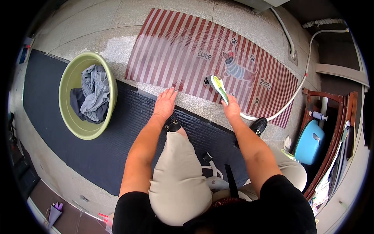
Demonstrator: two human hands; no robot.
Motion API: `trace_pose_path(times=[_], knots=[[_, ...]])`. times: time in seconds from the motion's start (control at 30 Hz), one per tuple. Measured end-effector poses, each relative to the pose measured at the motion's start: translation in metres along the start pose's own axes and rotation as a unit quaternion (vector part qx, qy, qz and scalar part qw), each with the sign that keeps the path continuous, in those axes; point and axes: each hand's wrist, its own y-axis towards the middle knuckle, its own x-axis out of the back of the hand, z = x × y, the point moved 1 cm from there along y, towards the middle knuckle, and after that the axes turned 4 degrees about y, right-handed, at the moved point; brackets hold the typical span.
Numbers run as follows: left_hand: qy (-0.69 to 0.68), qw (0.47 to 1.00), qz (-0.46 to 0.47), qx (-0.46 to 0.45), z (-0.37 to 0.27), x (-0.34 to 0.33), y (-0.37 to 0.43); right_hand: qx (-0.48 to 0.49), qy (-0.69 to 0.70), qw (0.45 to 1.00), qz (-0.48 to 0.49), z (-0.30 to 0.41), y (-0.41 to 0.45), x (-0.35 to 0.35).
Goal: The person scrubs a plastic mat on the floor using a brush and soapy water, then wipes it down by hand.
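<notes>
My right hand (232, 107) is closed around the handle of a green and white scrubbing brush (219, 87), whose head rests on or just over a red-and-white striped mat (181, 49). The mat looks wet and bears a dog picture, paw prints and lettering. Near the mat's closer edge, my left hand (165, 103) has its fingers stretched out, holding nothing; whether the fingertips touch the mat I cannot tell. On the left, a light green plastic basin (67, 109) contains crumpled grey and dark cloth (95, 93).
A dark ribbed mat (87, 155) lies beneath the basin and my feet. A white hose (287, 106) curves across the striped mat's right end. To the right, a blue basin (306, 143) sits in a reddish wooden frame (336, 134). A folded umbrella (54, 215) is at lower left.
</notes>
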Motion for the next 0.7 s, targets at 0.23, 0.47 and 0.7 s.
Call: trace_pose_path(times=[0.23, 0.47, 0.7], knots=[[0.056, 0.996, 0.071, -0.018, 0.003, -0.01, 0.021, -0.051, 0.048, 0.996, -0.051, 0.008, 0.012, -0.028], [0.102, 0.978, 0.178, 0.044, 0.004, 0.014, 0.023, 0.034, -0.038, 0.999, -0.007, -0.007, 0.001, -0.031], [0.173, 0.944, 0.281, 0.019, -0.007, 0.041, 0.038, 0.066, -0.019, 0.998, -0.015, 0.009, -0.011, -0.006]])
